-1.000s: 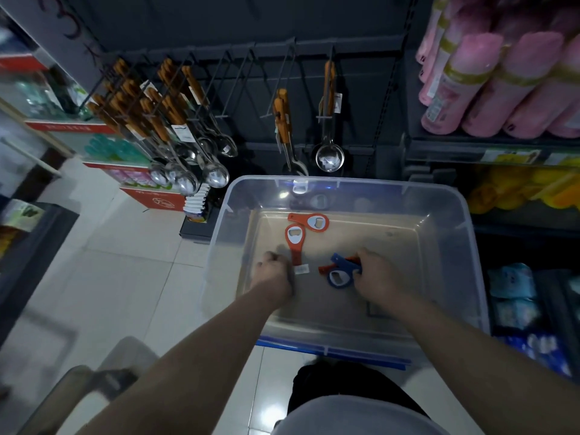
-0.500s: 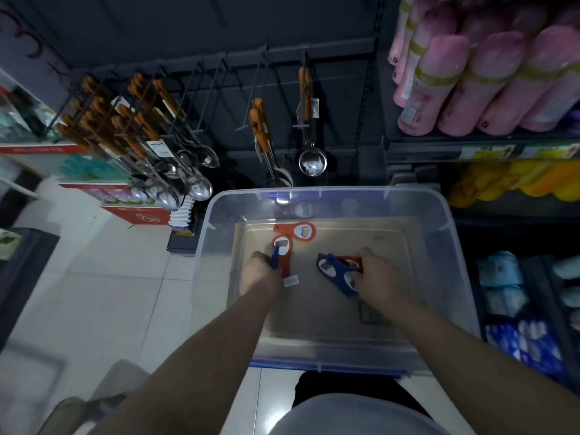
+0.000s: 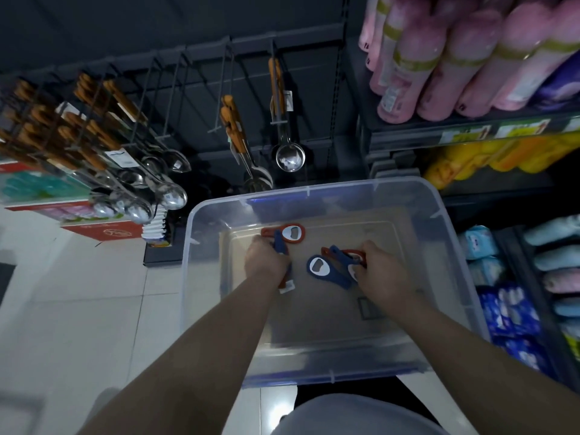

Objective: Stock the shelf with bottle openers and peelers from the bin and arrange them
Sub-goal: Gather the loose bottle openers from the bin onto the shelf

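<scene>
Head view. I am looking down into a clear plastic bin (image 3: 188, 252) that stands on a pale tiled floor (image 3: 94, 309), right in front of a dark shelf rack (image 3: 282, 42).

Both hands are inside the bin, low over its bottom. The left hand (image 3: 266, 263) is at the left of the bin bottom, its fingers curled round two pieces. A blue handle (image 3: 279, 244) pokes out on the far side of the fist, and a red handle (image 3: 286, 281) with a white tag shows at its near side.

Just beyond that fist a red bottle opener (image 3: 290, 233) lies flat on the bin bottom with its metal head to the right. It is right against the blue handle, but I cannot tell if they touch.

The right hand (image 3: 384, 274) is right of centre, its fingers closed on a bunch of openers. A blue bottle opener (image 3: 323, 268) fans out to the left, its metal head toward the left hand. A red opener (image 3: 353, 255) and another blue one cross on its far side. I cannot count how many are in the bunch.

On the rack's wire hooks hangs a steel ladle (image 3: 290, 157), with wood-handled spoons (image 3: 166, 196) further left. Pink rolls (image 3: 439, 73) lie on the far right shelf.
</scene>
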The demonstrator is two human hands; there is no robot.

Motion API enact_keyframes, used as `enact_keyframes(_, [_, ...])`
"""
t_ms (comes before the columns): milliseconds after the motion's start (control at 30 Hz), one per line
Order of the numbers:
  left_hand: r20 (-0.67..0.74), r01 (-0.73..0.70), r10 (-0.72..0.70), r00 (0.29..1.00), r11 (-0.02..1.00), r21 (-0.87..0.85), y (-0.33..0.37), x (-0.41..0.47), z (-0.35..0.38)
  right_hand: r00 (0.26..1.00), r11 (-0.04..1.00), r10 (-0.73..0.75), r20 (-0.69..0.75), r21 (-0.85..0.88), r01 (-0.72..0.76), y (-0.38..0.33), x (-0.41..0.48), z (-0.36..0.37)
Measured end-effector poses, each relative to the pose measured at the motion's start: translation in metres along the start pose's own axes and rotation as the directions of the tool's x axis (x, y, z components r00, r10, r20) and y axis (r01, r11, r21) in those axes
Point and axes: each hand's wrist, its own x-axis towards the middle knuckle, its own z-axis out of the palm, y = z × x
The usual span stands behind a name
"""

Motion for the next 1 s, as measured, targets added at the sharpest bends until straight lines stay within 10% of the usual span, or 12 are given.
enact_keyframes(133, [0.087, -0.181, 0.173, 0.981, 0.98, 0.088, -0.004, -0.01, -0.003, 0.997, 0.994, 0.043, -0.062, 0.099, -0.037, -0.004, -0.01, 0.0])
enact_keyframes(500, [0.17, -0.515, 0.59, 0.789, 0.787, -0.339, 0.135, -0.087, 0.02, 0.829, 0.977, 0.162, -0.536, 0.207, -0.057, 0.029, -0.064, -0.098])
enact_keyframes(1000, [0.378, -0.79, 0.897, 0.229, 0.398, -0.466, 0.332, -0.427, 0.234, 0.175, 0.789, 0.591, -0.787, 0.518, -0.331, 0.325, -0.301, -0.275])
